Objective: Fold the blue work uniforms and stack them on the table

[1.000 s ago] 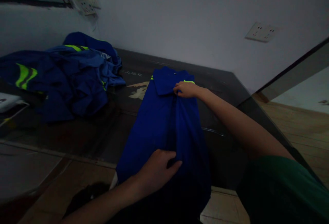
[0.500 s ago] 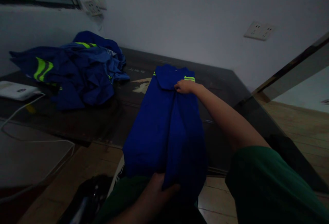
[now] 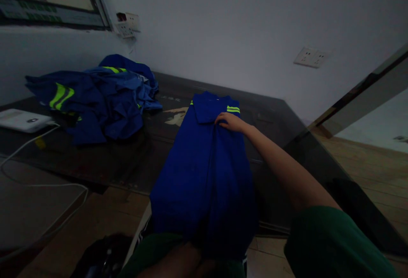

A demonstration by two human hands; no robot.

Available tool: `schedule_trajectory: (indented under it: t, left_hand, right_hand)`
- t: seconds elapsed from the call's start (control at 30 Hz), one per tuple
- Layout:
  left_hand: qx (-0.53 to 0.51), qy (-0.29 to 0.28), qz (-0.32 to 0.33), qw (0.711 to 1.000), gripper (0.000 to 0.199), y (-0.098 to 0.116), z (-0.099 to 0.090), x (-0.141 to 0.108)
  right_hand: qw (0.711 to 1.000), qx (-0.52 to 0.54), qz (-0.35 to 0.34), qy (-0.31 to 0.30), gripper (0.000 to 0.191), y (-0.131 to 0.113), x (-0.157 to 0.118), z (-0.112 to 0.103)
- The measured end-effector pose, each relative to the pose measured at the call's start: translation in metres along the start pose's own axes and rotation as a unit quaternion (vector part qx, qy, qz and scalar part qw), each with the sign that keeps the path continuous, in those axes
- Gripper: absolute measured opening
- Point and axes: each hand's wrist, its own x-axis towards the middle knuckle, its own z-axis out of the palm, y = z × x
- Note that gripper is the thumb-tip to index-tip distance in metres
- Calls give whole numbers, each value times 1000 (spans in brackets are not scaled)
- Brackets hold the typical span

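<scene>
A blue work jacket [image 3: 188, 176] with yellow-green stripes lies partly folded, running from the dark table over its front edge towards my body. One sleeve part is turned across its far end, and a long fold runs down the middle. My right hand [image 3: 228, 121] reaches to the far end, its fingers closed on the upper end of that fold. Low in view, my left hand [image 3: 185, 259] is at the near end of the jacket; its fingers are lost in the dark there.
A crumpled pile of blue work clothes [image 3: 108, 99] lies at the table's left. Beside it is a white device [image 3: 25, 120] with a white cable [image 3: 44, 184]. The dark table [image 3: 274, 142] meets a wall with sockets [image 3: 310, 57]. A black bag-like object [image 3: 105, 254] is on the floor.
My left hand has moved down and nearer to my body along the jacket. My right hand stays at the fold's upper end. The view has tilted up slightly.
</scene>
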Motion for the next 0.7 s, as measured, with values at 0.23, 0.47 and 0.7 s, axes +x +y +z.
schedule_trajectory:
  t: [0.23, 0.47, 0.7]
  left_hand:
    - [9, 9, 152, 988, 28, 73, -140, 25]
    - [325, 399, 124, 849, 37, 33, -245, 188]
    - [450, 354, 131, 809, 28, 7, -273, 223]
  right_hand:
    - [999, 25, -11, 34, 30, 8, -2, -5]
    - [999, -20, -20, -21, 21, -2, 3, -10]
    - [994, 108, -23, -3, 12, 10, 3, -18]
